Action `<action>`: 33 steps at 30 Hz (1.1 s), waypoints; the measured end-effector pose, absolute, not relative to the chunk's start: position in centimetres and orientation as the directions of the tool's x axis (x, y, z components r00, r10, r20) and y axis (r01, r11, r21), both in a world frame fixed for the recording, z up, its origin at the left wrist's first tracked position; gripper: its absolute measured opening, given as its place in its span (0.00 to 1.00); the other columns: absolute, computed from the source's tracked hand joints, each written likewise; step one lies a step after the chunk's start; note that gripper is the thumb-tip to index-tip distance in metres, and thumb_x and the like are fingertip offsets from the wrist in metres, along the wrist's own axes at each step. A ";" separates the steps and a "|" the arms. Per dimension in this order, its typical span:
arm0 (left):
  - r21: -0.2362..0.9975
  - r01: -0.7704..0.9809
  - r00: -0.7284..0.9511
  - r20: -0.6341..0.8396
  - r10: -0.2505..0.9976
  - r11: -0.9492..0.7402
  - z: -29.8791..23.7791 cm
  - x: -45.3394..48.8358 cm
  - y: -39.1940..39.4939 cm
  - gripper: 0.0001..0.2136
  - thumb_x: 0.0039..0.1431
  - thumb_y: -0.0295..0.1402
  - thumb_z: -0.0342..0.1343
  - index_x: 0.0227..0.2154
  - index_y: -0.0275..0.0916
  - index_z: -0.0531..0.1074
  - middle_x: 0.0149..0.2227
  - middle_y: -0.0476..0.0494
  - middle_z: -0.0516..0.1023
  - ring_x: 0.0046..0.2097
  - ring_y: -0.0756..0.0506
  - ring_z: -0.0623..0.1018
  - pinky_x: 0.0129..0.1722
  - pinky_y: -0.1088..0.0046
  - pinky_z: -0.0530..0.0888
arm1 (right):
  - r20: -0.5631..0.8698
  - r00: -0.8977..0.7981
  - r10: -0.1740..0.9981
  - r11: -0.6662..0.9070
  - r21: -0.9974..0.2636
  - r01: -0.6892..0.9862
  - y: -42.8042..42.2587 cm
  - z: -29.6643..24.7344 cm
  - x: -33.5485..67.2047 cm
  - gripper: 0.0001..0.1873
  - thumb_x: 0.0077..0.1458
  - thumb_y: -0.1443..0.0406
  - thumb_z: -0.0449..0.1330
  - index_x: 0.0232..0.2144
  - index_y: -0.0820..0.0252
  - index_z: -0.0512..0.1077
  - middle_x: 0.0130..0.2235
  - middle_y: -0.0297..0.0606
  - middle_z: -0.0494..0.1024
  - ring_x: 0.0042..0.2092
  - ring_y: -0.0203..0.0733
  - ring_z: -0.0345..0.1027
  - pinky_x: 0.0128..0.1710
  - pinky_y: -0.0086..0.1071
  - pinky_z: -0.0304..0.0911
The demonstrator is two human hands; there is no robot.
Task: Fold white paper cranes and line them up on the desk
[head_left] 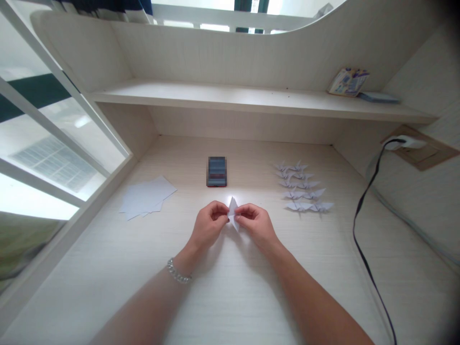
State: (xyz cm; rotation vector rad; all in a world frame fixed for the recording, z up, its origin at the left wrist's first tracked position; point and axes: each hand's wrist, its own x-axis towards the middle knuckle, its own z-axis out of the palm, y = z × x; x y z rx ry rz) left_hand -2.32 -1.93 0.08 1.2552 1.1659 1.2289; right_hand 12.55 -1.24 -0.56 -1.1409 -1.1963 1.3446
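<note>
A small folded piece of white paper point(233, 209) stands pointed-end up between my two hands at the middle of the pale wooden desk point(230, 287). My left hand point(208, 224) pinches its left side with fingers curled. My right hand point(253, 221) pinches its right side the same way. A beaded bracelet point(178, 272) is on my left wrist. Both hands rest low on the desk surface.
A stack of blank white sheets point(146, 196) lies at the left. A phone point(216, 171) lies flat behind my hands. Several folded paper cranes point(304, 189) sit in a column at the right. A black cable point(362, 225) runs from a wall socket point(409, 142). A shelf point(251, 98) holds a booklet point(348, 81).
</note>
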 end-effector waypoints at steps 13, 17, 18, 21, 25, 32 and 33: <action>0.995 -0.074 -0.012 -0.060 0.998 0.059 -0.2 -2.3 -1.4 0.12 0.46 0.38 0.60 0.28 0.34 0.73 0.28 0.44 0.76 0.31 0.48 0.75 0.31 0.74 0.71 | -0.128 -0.121 0.984 -0.116 -0.988 0.103 -1.8 -0.3 12.0 0.14 0.45 0.56 0.61 0.27 0.61 0.68 0.25 0.36 0.73 0.25 0.36 0.66 0.24 0.29 0.61; 0.975 -0.161 -0.020 -0.156 0.988 0.150 -0.2 -2.3 -1.4 0.12 0.44 0.39 0.61 0.28 0.34 0.72 0.26 0.45 0.75 0.28 0.50 0.74 0.29 0.75 0.71 | -0.168 -0.202 0.965 -0.147 -0.983 0.111 -1.7 -0.2 12.3 0.16 0.46 0.54 0.60 0.22 0.62 0.67 0.21 0.35 0.72 0.20 0.34 0.62 0.20 0.28 0.58; 0.965 -0.193 -0.015 -0.186 0.982 0.180 -0.1 -2.2 -1.4 0.13 0.43 0.38 0.62 0.27 0.34 0.72 0.26 0.45 0.75 0.28 0.50 0.74 0.29 0.75 0.71 | -0.167 -0.207 0.964 -0.149 -0.984 0.100 -1.6 -0.3 12.3 0.16 0.46 0.54 0.60 0.22 0.61 0.67 0.20 0.34 0.71 0.20 0.33 0.62 0.20 0.28 0.57; 0.925 -0.277 0.027 -0.263 0.964 0.260 0.3 -2.2 -1.4 0.13 0.42 0.38 0.63 0.27 0.33 0.72 0.27 0.45 0.75 0.28 0.50 0.74 0.29 0.75 0.71 | -0.170 -0.228 0.959 -0.154 -0.984 0.084 -1.5 -0.5 12.4 0.15 0.45 0.54 0.60 0.23 0.61 0.67 0.20 0.33 0.71 0.20 0.33 0.62 0.21 0.27 0.57; 0.899 -0.328 0.074 -0.283 0.956 0.291 0.7 -2.2 -1.6 0.12 0.42 0.36 0.63 0.27 0.33 0.72 0.28 0.44 0.76 0.29 0.50 0.75 0.30 0.75 0.71 | -0.166 -0.240 0.956 -0.148 -0.985 0.094 -1.4 -0.6 12.5 0.15 0.46 0.55 0.59 0.23 0.61 0.67 0.20 0.32 0.70 0.21 0.33 0.61 0.21 0.27 0.57; 0.942 -0.266 0.045 -0.198 0.979 0.203 0.3 -2.2 -1.7 0.13 0.41 0.34 0.64 0.31 0.33 0.71 0.28 0.43 0.77 0.28 0.49 0.76 0.29 0.73 0.71 | -0.153 -0.261 0.953 -0.126 -0.985 0.117 -1.5 -0.4 12.6 0.13 0.48 0.56 0.58 0.23 0.61 0.66 0.20 0.31 0.69 0.22 0.33 0.61 0.22 0.27 0.56; 0.947 -0.263 0.034 -0.182 0.983 0.184 0.3 -2.2 -1.7 0.14 0.41 0.33 0.64 0.31 0.33 0.71 0.28 0.43 0.77 0.27 0.49 0.75 0.29 0.74 0.71 | -0.150 -0.262 0.953 -0.127 -0.987 0.102 -1.5 -0.4 12.5 0.13 0.48 0.56 0.59 0.23 0.60 0.66 0.21 0.31 0.69 0.22 0.33 0.61 0.22 0.27 0.57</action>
